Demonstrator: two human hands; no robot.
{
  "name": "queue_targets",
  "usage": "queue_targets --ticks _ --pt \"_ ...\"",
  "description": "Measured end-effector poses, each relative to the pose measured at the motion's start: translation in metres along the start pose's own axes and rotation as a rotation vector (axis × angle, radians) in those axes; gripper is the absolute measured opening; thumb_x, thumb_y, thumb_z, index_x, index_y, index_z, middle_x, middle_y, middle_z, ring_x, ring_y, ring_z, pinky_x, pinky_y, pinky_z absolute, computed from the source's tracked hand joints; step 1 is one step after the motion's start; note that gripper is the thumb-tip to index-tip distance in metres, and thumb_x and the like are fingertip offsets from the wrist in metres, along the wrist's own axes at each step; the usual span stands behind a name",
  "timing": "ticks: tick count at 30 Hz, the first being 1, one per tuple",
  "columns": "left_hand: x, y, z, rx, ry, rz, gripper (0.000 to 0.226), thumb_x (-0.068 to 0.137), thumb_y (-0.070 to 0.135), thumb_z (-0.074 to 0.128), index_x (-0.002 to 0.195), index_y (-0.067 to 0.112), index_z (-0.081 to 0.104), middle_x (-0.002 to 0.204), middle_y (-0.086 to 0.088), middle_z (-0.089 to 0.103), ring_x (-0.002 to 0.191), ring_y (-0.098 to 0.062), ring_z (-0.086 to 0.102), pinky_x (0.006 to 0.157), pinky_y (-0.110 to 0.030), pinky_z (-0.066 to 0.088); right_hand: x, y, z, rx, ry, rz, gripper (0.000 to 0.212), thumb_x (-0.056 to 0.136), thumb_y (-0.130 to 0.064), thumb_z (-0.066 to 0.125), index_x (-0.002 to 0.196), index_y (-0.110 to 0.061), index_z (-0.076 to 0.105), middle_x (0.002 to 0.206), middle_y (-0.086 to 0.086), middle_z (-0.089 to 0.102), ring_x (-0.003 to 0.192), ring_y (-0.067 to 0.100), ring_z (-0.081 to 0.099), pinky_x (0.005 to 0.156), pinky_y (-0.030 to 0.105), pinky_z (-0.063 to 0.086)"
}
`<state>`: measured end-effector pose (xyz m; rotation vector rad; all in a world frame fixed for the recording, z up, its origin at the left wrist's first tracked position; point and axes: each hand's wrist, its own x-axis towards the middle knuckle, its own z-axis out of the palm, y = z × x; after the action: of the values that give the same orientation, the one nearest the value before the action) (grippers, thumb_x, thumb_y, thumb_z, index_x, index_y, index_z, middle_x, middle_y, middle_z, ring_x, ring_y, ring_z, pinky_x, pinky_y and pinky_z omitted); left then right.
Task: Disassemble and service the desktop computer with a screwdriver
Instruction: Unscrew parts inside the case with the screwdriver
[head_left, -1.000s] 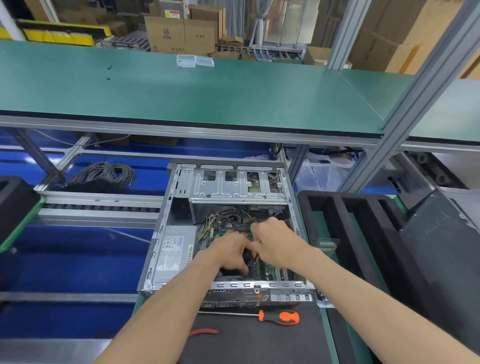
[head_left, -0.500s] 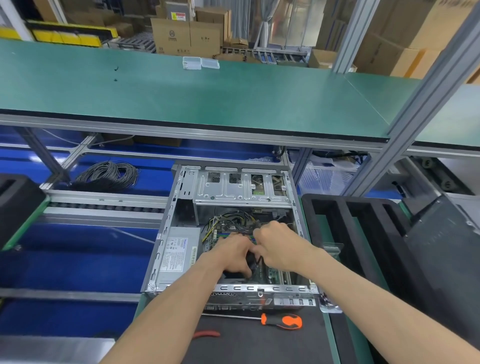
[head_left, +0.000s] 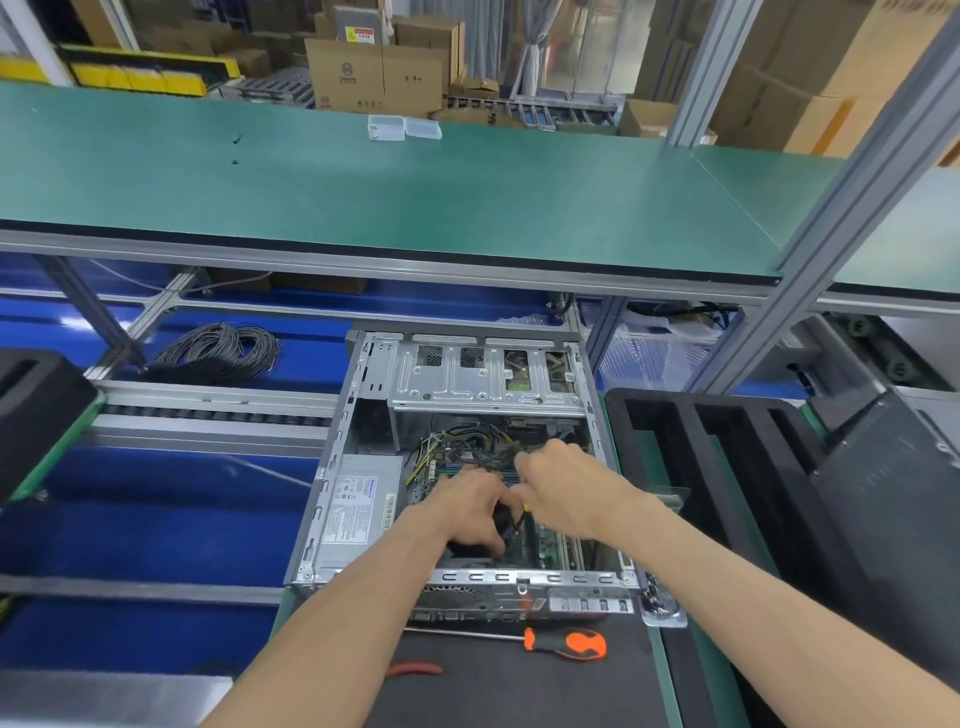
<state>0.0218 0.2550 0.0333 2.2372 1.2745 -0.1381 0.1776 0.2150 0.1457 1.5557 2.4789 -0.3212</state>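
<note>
The desktop computer case (head_left: 358, 415) lies open on its side, with the drive cage at the far end and a grey power supply (head_left: 358, 509) at its left. Both my hands reach inside over the motherboard. My left hand (head_left: 467, 512) curls around a black part near the board's middle, which it mostly hides. Just to the right, my right hand (head_left: 566, 488) has its fingers closed at the cable bundle (head_left: 467, 447), pinching a thin black and yellow wire. The orange-handled screwdriver (head_left: 566, 644) lies untouched on the black mat (head_left: 519, 691) in front of the case.
Red-handled pliers (head_left: 415, 669) lie on the mat left of the screwdriver. A black foam tray (head_left: 691, 467) with slots stands right of the case. A coil of grey cable (head_left: 218, 353) rests on the blue conveyor at the far left. A green shelf (head_left: 415, 208) overhangs behind.
Both hands stay at the same spot inside the case, fingers shifting only slightly. The view has drifted a little.
</note>
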Motion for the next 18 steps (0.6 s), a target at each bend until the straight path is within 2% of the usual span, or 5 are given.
queue_targets --ticks 2,6,9,15,18 --pt "0.0 0.0 0.001 0.003 0.008 0.001 0.04 0.058 0.041 0.086 0.078 0.036 0.052 0.08 0.015 0.049 0.093 -0.023 0.05 0.074 -0.04 0.045 0.0 -0.014 0.003 0.0 0.0 -0.07 0.01 0.096 -0.017 0.057 0.098 -0.008 0.06 0.098 0.012 0.06 0.086 0.034 0.063 0.068 0.043 0.054" --pt "-0.001 0.001 0.002 0.027 -0.032 -0.026 0.036 0.063 0.038 0.081 0.064 0.035 0.045 0.072 0.02 0.041 0.099 -0.029 0.054 0.073 -0.039 0.043 0.003 -0.025 0.005 -0.096 -0.009 -0.25 0.022 0.081 0.002 0.061 0.101 -0.005 0.069 0.104 0.01 0.058 0.076 0.029 0.053 0.061 0.038 0.041" --pt "-0.002 0.001 0.002 0.031 -0.02 -0.016 0.044 0.062 0.043 0.083 0.085 0.037 0.046 0.087 0.012 0.047 0.099 -0.022 0.046 0.082 -0.044 0.049 0.005 -0.011 -0.003 -0.025 -0.024 -0.27 0.026 0.08 0.007 0.059 0.099 -0.009 0.067 0.097 0.0 0.05 0.086 0.024 0.055 0.068 0.036 0.044" --pt "-0.003 0.003 -0.002 -0.012 -0.022 -0.031 0.032 0.058 0.039 0.085 0.077 0.033 0.06 0.093 0.004 0.057 0.1 -0.024 0.048 0.082 -0.047 0.05 0.003 0.0 0.004 0.019 0.027 -0.067 0.026 0.099 -0.036 0.054 0.108 -0.012 0.053 0.101 0.01 0.054 0.089 0.035 0.06 0.076 0.047 0.053" --pt "-0.002 0.002 0.0 -0.002 0.0 -0.034 0.047 0.058 0.039 0.085 0.097 0.026 0.062 0.09 0.007 0.054 0.097 -0.022 0.047 0.084 -0.046 0.051 0.004 -0.006 0.007 0.015 0.037 -0.062 0.013 0.1 -0.023 0.054 0.101 -0.011 0.058 0.1 0.013 0.058 0.09 0.036 0.061 0.073 0.043 0.052"
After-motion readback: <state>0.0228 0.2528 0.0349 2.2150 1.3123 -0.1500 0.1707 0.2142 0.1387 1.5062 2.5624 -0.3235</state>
